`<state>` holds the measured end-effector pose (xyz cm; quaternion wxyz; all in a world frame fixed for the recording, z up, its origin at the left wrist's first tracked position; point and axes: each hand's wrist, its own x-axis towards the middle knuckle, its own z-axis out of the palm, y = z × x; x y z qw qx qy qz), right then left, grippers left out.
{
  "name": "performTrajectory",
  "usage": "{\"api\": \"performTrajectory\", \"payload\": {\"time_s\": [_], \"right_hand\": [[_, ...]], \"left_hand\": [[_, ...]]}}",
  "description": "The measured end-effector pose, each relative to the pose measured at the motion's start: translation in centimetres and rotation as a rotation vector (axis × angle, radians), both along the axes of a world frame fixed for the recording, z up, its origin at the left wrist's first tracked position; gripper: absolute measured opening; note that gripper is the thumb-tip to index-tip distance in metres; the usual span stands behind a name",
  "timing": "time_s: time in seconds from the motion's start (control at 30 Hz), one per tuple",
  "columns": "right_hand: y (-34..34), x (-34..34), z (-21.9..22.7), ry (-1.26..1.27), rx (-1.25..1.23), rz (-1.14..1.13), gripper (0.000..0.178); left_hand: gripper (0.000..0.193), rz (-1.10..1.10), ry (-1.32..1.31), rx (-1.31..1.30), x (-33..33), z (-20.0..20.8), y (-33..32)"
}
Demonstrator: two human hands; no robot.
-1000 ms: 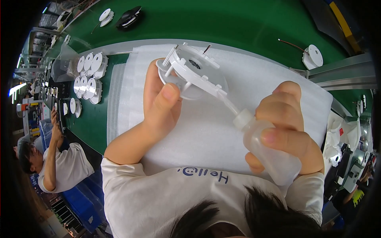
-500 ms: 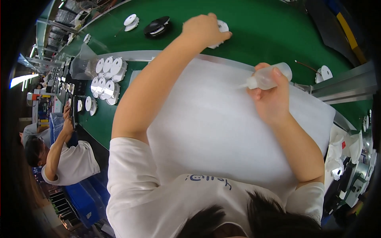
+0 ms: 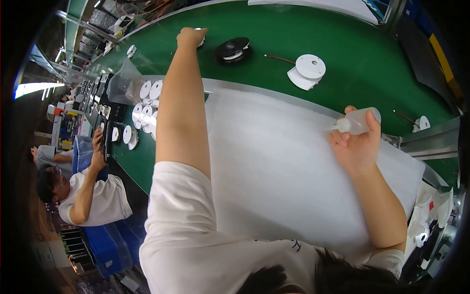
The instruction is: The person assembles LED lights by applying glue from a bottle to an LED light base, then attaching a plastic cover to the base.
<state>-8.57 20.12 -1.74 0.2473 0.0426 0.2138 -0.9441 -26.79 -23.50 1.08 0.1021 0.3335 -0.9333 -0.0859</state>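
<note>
Stretched to the far left, my left hand (image 3: 190, 37) has its fingers closed on a white round plastic part (image 3: 202, 41), which it mostly hides. My right hand (image 3: 360, 147) is wrapped round a translucent squeeze bottle (image 3: 361, 121), tilted with its thin nozzle pointing left above the white sheet (image 3: 274, 161). To the right of my left hand lies a black round part (image 3: 232, 51). Farther right, a white disc-shaped part (image 3: 308, 69) with a thin red wire rests on the green belt (image 3: 352, 54).
Several white round parts (image 3: 145, 116) stand in a group left of my left arm, beside a clear plastic bag (image 3: 125, 84). Another white wired part (image 3: 421, 123) lies near the metal frame (image 3: 431, 142) at right. A co-worker (image 3: 93, 193) sits at the left.
My left hand has let go of the white wired part and moved left to another white part. The belt parts now appear farther right and lower in view. The bottle stays in my right hand.
</note>
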Motion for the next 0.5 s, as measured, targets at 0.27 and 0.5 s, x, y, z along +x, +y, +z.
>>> {"api": "performTrajectory", "payload": {"time_s": [0.27,0.5], "right_hand": [[-1.7,0.2,0.4,0.001,0.036,-0.072,0.020],[-2.6,-0.6,-0.6,0.149,0.068,0.092,0.028]], "left_hand": [[0.099,0.011,0.134,0.347,-1.5,-2.1,-2.9],[0.055,-0.298,-0.039,-0.273,-2.1,-5.1,-6.0]]}}
